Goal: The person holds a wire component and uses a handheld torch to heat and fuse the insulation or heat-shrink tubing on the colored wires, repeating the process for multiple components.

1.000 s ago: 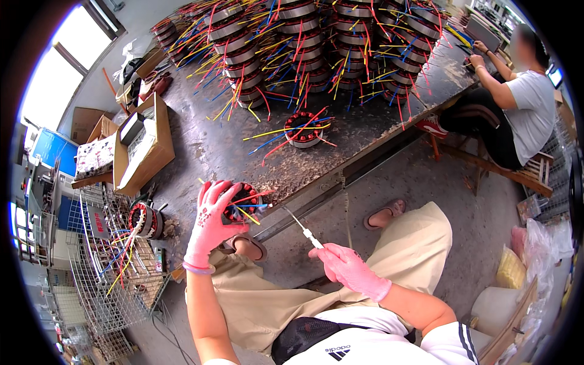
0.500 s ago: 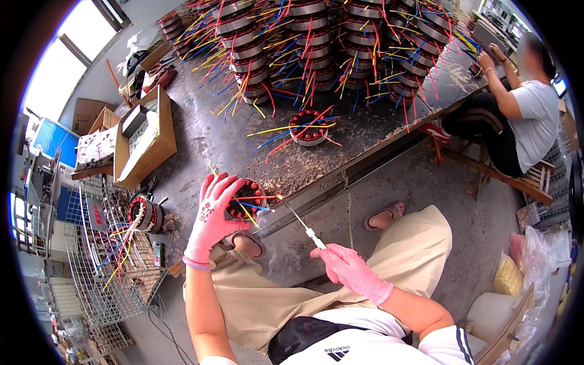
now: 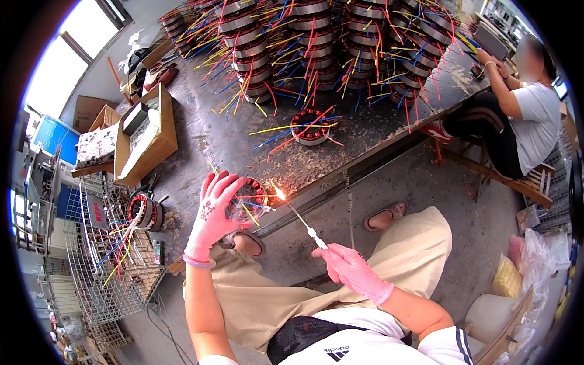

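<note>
My left hand point(image 3: 214, 210), in a pink glove, is closed on the left side of a motor stator point(image 3: 255, 187) at the table's near edge. The stator has red windings, and several coloured lead wires stick out to its right. My gloved right hand point(image 3: 350, 267) grips a slim torch-like tool point(image 3: 312, 233) with a white neck and a thin metal tube. An orange flame point(image 3: 280, 193) burns at the tube's tip, close to the wire ends. Pale smoke hangs about the wires and partly veils them. My right palm hides the tool's grip.
Tall stacks of stators point(image 3: 316, 55) bristle with wires at the back. One stator point(image 3: 311, 129) lies alone mid-table; another point(image 3: 146, 212) sits at left by a wire rack point(image 3: 103, 274). A cardboard box point(image 3: 159, 143) stands at left. A co-worker point(image 3: 532, 121) sits at right.
The flame has grown larger and brighter, and the smoke has spread toward the stator. Both my hands hold nearly the same place. The co-worker's hands have come closer together.
</note>
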The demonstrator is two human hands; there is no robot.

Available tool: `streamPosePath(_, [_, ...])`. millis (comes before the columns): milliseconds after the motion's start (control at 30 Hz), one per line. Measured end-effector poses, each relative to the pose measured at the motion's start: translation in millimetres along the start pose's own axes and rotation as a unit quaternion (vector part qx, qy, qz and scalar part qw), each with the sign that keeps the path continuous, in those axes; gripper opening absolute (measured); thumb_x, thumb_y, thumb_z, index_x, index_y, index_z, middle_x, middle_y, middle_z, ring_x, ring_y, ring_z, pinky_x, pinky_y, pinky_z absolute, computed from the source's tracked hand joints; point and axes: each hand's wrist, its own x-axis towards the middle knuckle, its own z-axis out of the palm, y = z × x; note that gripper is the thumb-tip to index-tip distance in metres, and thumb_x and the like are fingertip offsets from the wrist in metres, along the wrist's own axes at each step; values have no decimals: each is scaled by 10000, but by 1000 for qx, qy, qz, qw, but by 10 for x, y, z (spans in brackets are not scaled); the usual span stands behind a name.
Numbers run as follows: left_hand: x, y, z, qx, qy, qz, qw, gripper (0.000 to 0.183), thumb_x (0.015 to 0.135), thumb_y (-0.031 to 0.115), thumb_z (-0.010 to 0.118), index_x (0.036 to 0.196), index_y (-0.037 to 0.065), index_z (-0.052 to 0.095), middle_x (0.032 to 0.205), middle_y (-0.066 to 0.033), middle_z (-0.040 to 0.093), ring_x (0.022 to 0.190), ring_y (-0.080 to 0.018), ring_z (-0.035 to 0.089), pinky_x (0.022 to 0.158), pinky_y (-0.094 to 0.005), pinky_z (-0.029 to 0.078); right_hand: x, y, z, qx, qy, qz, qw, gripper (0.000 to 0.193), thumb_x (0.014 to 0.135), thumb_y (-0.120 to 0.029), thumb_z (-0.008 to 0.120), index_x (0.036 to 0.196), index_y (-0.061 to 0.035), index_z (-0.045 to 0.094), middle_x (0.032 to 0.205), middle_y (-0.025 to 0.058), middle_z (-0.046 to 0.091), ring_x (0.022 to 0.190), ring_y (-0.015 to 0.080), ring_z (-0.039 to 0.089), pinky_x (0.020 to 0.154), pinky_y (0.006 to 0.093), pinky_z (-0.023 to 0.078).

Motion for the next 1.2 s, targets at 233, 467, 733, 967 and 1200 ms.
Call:
streamPosePath(233, [18,63,-22,13,-11,-22,1000,903,500,239,873,1333,113,547,1349,-117,530,1337,-342,411,1171,-520,237,-7,-37,9,5,-5,1,1000,322,1041,-272,453,1142,-19,624,579,-45,434,495,33,351,458,214,267])
streamPosePath(467, [29,81,-19,9,1,-9,1000,885,502,234,871,1320,115,554,1335,-111,536,1327,-339,424,1170,-519,244,-23,-54,-7,-17,1,-3,1000,310,1039,-249,455,1147,-7,617,579,-48,420,496,32,362,459,217,274])
streamPosePath(733, [18,62,-9,5,-4,-11,1000,922,468,212,874,1323,103,549,1350,-110,526,1340,-338,410,1175,-515,236,-6,-33,-4,-6,-6,-14,1000,308,1040,-250,450,1145,-15,620,575,-49,407,501,34,362,464,219,277])
streamPosePath(967, [23,66,-11,10,-4,-12,1000,912,466,210,876,1310,90,554,1342,-113,529,1338,-339,411,1173,-516,237,-29,-26,-22,-20,-4,-15,1000,304,1039,-253,454,1156,-25,619,586,-49,416,509,32,360,466,217,272])
streamPosePath(1200, [28,89,-19,10,1,-8,1000,916,469,226,878,1312,84,550,1324,-114,537,1328,-333,420,1173,-518,232,-3,-8,-7,17,-9,1,1000,311,1040,-263,455,1166,-30,617,587,-50,421,508,29,359,458,215,268])
